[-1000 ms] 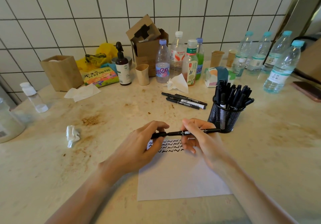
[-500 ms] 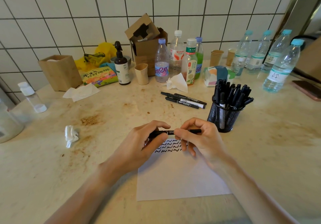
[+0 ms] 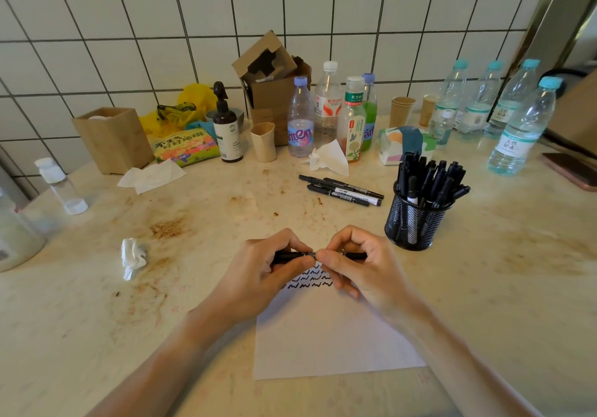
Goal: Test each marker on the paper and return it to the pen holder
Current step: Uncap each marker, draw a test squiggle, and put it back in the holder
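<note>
Head cam: both hands are on one black marker (image 3: 318, 256), held level just above the top edge of the paper (image 3: 329, 335), which lies near the table's (image 3: 500, 303) front edge. Left hand (image 3: 258, 274) grips the left end with curled fingers, right hand (image 3: 358, 268) pinches the right end, thumbs nearly meeting. Black squiggles (image 3: 311, 279) peek out under the fingers. The mesh pen holder (image 3: 416, 222), packed with markers, stands just right of the hands. Three loose markers (image 3: 342, 190) lie behind, toward the table's back edge.

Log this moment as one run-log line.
both hands grip black marker | above white paper with squiggles | black mesh pen holder right, apart
</note>
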